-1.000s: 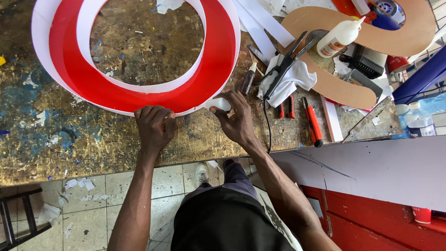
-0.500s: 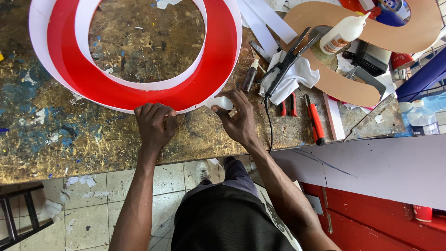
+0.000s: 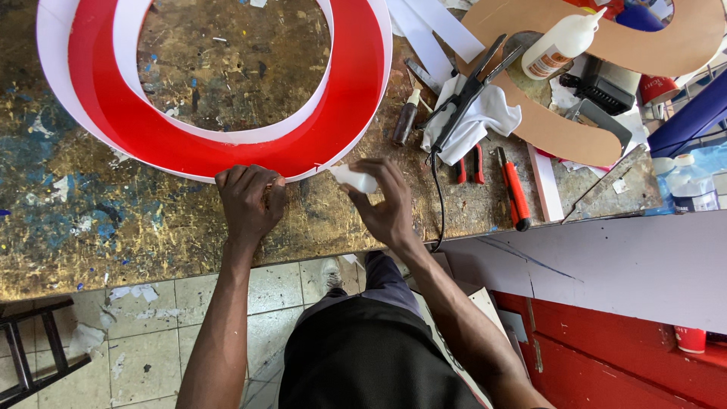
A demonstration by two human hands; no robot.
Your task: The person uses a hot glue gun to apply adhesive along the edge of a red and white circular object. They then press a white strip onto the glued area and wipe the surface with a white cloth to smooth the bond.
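We are looking down on a paint-stained workbench [image 3: 91, 227] where a large red ring with a white rim [image 3: 227, 148] is lying, its near edge coming close to the bench's front edge. The left hand [image 3: 250, 201] is curled into a loose fist and pressing down on that near rim. The right hand [image 3: 388, 204] is pinching a small white squeeze bottle [image 3: 354, 179], whose tip is touching the ring's outer edge just beside the left hand. To the left of the hands the bench is lying open. To the right the room is tightening: a black cable [image 3: 438, 197], red-handled pliers [image 3: 469, 163] and a red utility knife [image 3: 513, 189] are lying near the right wrist, with a white cloth [image 3: 485, 117] and a glue bottle [image 3: 564, 45] farther back.
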